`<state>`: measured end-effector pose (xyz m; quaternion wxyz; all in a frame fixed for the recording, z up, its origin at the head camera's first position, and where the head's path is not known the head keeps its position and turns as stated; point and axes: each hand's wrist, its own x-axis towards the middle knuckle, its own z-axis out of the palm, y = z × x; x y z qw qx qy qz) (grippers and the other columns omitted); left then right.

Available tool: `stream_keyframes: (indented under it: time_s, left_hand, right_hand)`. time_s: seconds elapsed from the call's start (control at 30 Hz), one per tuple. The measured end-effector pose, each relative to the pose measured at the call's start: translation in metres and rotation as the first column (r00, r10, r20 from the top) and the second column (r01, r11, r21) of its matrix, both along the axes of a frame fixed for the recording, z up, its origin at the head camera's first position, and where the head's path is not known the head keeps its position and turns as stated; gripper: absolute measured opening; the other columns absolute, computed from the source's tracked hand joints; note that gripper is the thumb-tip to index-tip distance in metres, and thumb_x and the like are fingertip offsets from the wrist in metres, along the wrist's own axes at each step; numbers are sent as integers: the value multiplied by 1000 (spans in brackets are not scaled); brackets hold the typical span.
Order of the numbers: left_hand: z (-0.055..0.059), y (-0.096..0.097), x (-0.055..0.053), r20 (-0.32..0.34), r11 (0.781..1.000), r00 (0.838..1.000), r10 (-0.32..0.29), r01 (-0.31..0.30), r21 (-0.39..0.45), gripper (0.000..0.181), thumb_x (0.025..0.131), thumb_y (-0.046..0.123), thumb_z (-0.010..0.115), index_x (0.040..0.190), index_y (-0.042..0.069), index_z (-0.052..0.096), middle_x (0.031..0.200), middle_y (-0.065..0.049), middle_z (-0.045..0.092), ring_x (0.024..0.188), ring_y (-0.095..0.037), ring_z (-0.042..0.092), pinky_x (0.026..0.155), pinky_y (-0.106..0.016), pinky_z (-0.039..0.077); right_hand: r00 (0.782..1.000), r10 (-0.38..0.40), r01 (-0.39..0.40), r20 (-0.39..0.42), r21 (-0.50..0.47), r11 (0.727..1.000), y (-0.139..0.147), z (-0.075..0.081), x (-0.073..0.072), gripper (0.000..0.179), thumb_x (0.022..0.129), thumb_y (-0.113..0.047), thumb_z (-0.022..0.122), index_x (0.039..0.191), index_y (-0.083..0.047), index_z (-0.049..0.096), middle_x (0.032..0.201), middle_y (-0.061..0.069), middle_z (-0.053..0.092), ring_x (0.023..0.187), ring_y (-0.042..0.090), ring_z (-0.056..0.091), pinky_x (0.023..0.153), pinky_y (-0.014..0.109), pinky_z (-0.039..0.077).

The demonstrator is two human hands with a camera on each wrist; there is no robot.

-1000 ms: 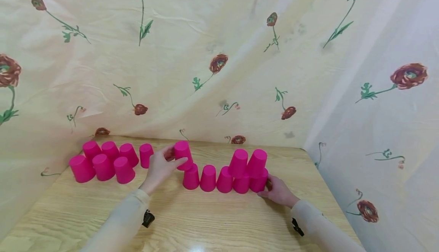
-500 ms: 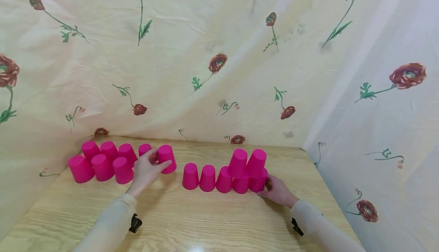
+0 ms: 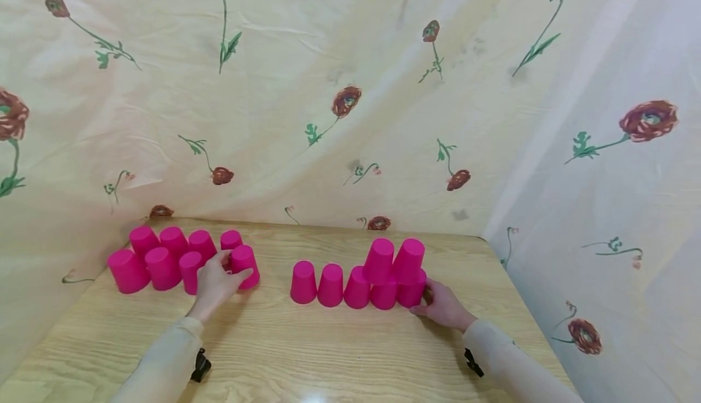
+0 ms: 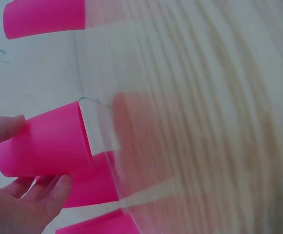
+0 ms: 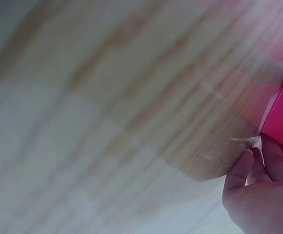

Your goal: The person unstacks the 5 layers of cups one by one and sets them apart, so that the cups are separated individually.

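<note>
My left hand (image 3: 215,282) grips an upside-down pink cup (image 3: 244,267) between thumb and fingers, close over the table beside the left group of cups. In the left wrist view that cup (image 4: 46,141) shows its rim facing the table, the thumb on one side and the fingertips on the other. My right hand (image 3: 445,307) holds the rightmost bottom cup (image 3: 412,291) of a row, thumb in front and fingers behind. Two cups (image 3: 379,261) stand upside down on the right end of that row. In the right wrist view only part of the held cup (image 5: 282,119) shows.
Several upside-down pink cups (image 3: 162,268) stand in two lines at the left, one partly behind my left hand. The row's left end is a single-height cup (image 3: 303,282). A flowered cloth (image 3: 285,117) hangs behind the wooden table (image 3: 328,354) and along its sides.
My left hand has carried its cup leftward and down, away from above the row's left end to beside the left group. The right hand has stayed at the row's right end.
</note>
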<state>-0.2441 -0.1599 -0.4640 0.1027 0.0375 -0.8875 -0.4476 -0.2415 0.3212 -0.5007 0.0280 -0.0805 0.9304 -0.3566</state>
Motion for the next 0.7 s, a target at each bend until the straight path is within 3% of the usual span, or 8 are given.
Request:
stream_keyframes:
  time_s: [0.37,0.7]
  left_hand:
    - [-9,-10,-2,51,999,998,36,-35,-17,66,80,18,76,131,-9,44,120,-30,54,107,-44,48,87,-55,45]
    - [-10,-15,-1,45,995,996,74,-70,-65,68,80,20,75,131,-12,44,119,-32,55,109,-47,46,90,-59,38]
  right_hand:
    - [1000,-3,3,-6,5,1000,0,-1,-1,67,74,-13,83,133,-5,51,125,9,57,121,35,49,99,48,40]
    - [1000,-8,8,-2,6,1000,-1,0,0,66,74,-12,83,132,-4,52,124,9,58,120,34,50,99,48,40]
